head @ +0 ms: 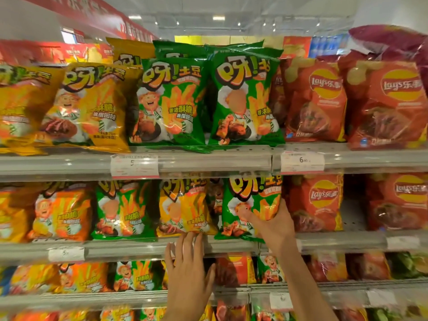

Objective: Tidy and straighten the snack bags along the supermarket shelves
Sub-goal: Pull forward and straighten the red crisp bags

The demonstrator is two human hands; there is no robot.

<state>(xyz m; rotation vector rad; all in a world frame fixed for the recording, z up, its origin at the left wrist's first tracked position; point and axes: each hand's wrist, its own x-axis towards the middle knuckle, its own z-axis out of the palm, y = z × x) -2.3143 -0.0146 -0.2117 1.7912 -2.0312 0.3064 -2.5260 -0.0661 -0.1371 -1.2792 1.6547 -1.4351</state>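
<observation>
Step in hand: straightening the front row on the middle metal shelf (129, 247). Right hand (273, 224) grips the glossy green crinkly foil snack bag (251, 205) w/ thumb across its front, fingers wrapped round the right edge; bag stands at shelf front, just beside red chip bags (316, 202). Left hand (187, 272) is spread flat, fingertips touching the bottom seam of the shiny yellow-orange foil snack bag (185, 207) next door. Next move prob. needs nudging both upright & flush w/ the shelf lip. Green bag looks puffy, leaning slightly, label facing out.
</observation>
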